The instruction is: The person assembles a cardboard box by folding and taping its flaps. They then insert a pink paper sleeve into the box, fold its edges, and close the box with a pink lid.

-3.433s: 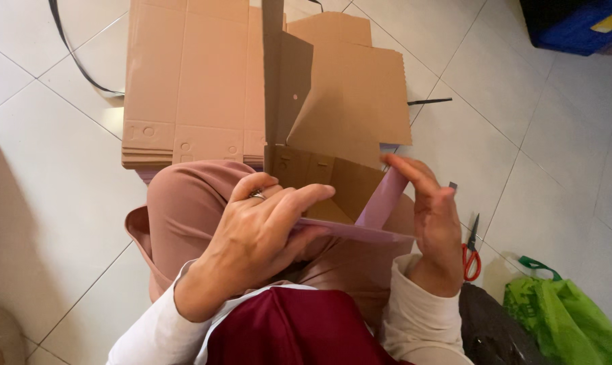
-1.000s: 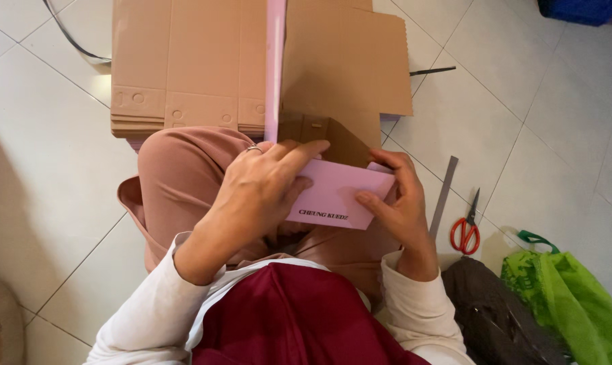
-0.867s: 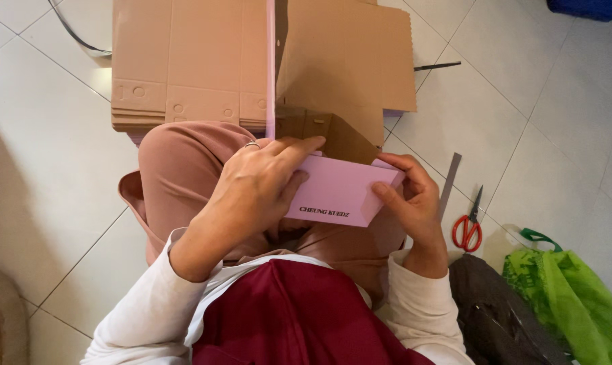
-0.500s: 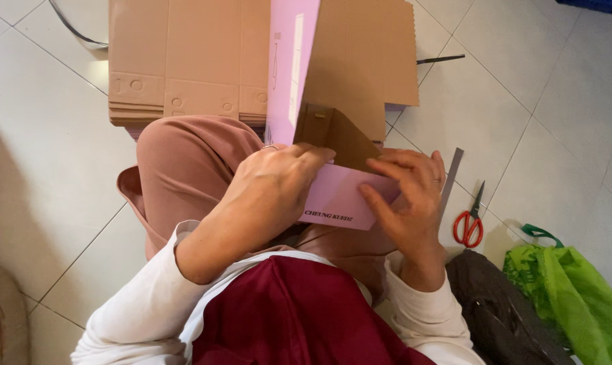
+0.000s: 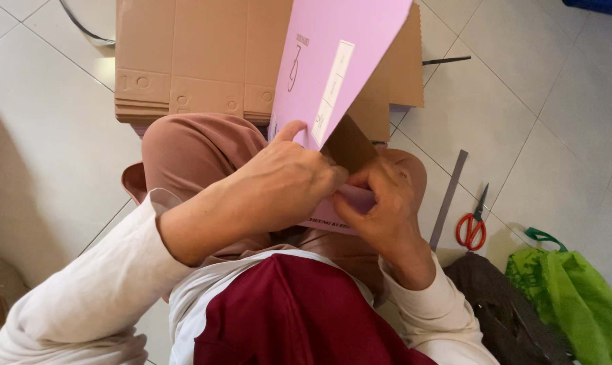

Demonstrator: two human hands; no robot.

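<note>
My left hand (image 5: pixel 279 186) sits over my lap, fingers curled and pinched on the lower edge of a pink cardboard sheet with printed panels (image 5: pixel 336 61), thumb tip raised against its face. The sheet stands up from my lap and leans away toward twelve o'clock, brown on its reverse side. My right hand (image 5: pixel 387 209) is at three o'clock of the left, touching it, fingers bent tight on a folded pink flap (image 5: pixel 333 217) at the sheet's bottom. Both hands rest above my knees in rust-brown trousers (image 5: pixel 198 145). A stack of flat brown corrugated cardboard (image 5: pixel 198 54) lies on the white tiled floor (image 5: pixel 515 101) at twelve o'clock. At three o'clock lie a grey flat ruler (image 5: pixel 449 199), red-handled scissors (image 5: pixel 473 226) just beside it, and a green plastic bag (image 5: pixel 570 297) at four o'clock
</note>
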